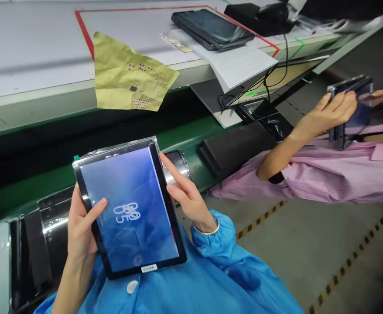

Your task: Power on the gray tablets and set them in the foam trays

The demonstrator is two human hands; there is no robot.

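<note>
Tablet (129, 209): black bezel, screen lit blue, white characters too warped to read, clear plastic film along the far edge, small white label (148, 268) on the near bezel. Held just in front of the person's blue sleeve (214, 244), its long axis running outward from the body toward the worktop, leaning slightly right.

Left hand (80, 226): closed around the tablet's left long edge, thumb resting over the bezel onto the glass; nearer the body.

Right hand (186, 196): partly curled, fingers (175, 174) gripping the right long edge toward the far corner; bangle (206, 229) at the wrist.

Beyond the tablet: white worktop (31, 52) marked with red tape (83, 30); yellow paper sheet (129, 72) with red dots, overhanging the worktop's edge; dark second tablet (211, 28) on white papers (234, 65).

Right of the tablet: black pad (234, 148); a co-worker's hand (337, 113), pink sleeve (325, 170), holding a dark device (350, 104) edge-on.

Below and right of the tablet: grey floor (309, 257) with yellow-and-black tape (263, 220).
</note>
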